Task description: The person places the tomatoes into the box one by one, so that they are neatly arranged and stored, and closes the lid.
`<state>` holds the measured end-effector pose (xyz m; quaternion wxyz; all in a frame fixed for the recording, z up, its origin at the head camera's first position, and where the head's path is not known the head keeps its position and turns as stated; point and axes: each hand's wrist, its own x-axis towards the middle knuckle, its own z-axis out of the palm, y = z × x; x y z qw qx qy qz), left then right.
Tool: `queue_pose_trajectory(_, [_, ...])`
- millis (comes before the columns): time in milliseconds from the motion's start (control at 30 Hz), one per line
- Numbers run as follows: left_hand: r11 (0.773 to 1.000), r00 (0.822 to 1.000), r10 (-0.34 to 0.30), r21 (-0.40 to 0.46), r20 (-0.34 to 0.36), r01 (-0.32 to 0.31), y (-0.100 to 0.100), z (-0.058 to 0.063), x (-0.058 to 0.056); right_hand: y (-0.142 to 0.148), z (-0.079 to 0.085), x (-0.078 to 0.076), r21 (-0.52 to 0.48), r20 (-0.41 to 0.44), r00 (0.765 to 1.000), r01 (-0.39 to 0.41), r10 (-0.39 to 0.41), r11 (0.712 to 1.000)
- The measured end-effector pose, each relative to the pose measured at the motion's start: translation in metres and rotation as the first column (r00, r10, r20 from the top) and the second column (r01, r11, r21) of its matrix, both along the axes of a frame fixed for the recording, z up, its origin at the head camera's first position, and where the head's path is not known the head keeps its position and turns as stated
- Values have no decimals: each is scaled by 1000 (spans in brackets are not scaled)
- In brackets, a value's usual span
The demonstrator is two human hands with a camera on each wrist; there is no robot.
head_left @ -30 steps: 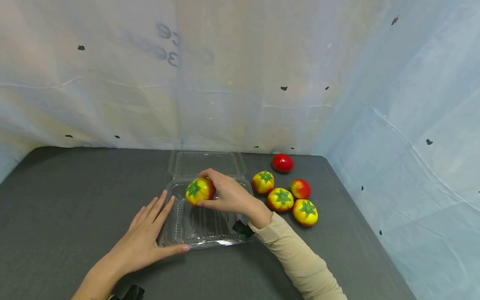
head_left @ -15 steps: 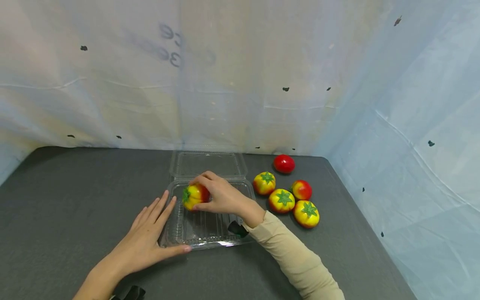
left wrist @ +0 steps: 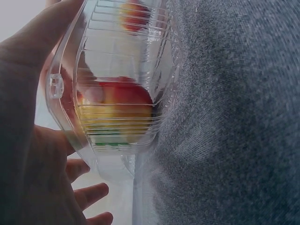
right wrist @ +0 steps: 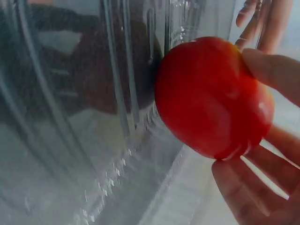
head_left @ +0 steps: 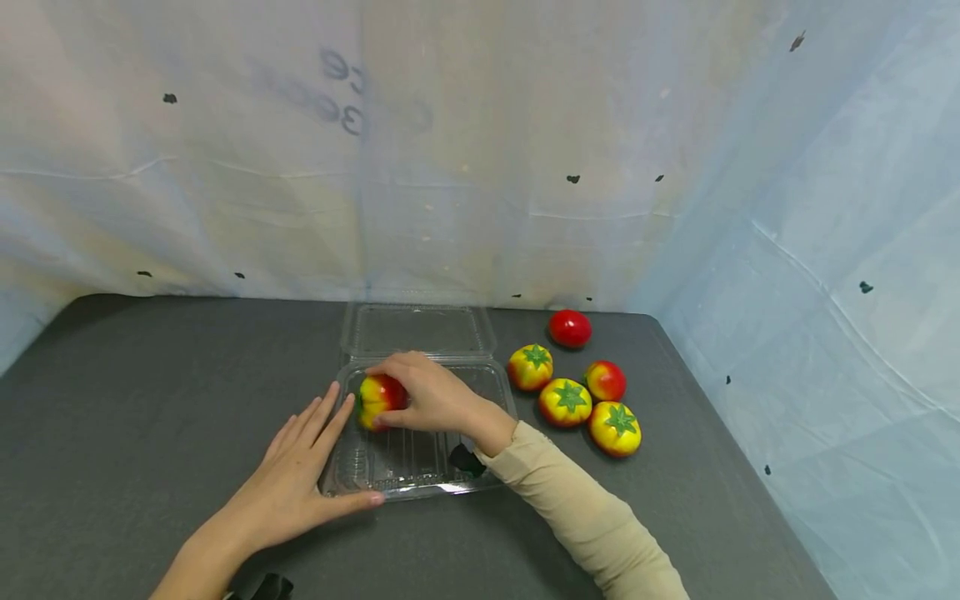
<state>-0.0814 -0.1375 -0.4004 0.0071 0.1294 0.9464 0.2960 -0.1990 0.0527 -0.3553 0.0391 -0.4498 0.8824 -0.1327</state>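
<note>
Head view showed the right hand (head_left: 427,396) pinching a red-and-yellow fruit (head_left: 381,400) between thumb and fingers, low inside a clear container (head_left: 420,458), at the end next to the left hand. The left hand (head_left: 288,475) was spread with straight fingers at the container's near corner, seemingly steadying it. Whether the fruit touched the container's floor could not be told. The step in hand looked like setting the fruit down at that end; the next move would probably call for the right hand to loosen its pinch gently and lift clear. Beyond both hands the lid (head_left: 416,332) lay folded back. To the right hand's right, on the dark table (head_left: 705,467), sat three star-topped fruits (head_left: 566,402), a tipped fruit (head_left: 606,381) and, farther out, an all-red fruit (head_left: 570,329).
</note>
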Motion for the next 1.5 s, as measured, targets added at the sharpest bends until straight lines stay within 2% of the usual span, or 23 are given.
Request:
queue_pose_trajectory(167, [1000, 1000, 0, 3, 10, 0, 0, 0, 0, -3, -2, 0, -16, 8, 1000, 16, -16, 1000])
queue_pose_trajectory(467, [1000, 1000, 7, -4, 7, -7, 0, -1, 0, 1, -2, 0, 4, 53, 998, -26, 26, 1000])
queue_pose_trajectory(1033, [1000, 1000, 4, 2, -4, -4, -1, -3, -1, -2, -1, -1, -10, 33, 999, -13, 13, 1000])
queue_pose_trajectory(1500, [1000, 1000, 4, -10, -18, -4, 0, -2, 0, 3, 4, 1, 11, 71, 997, -4, 4, 1000])
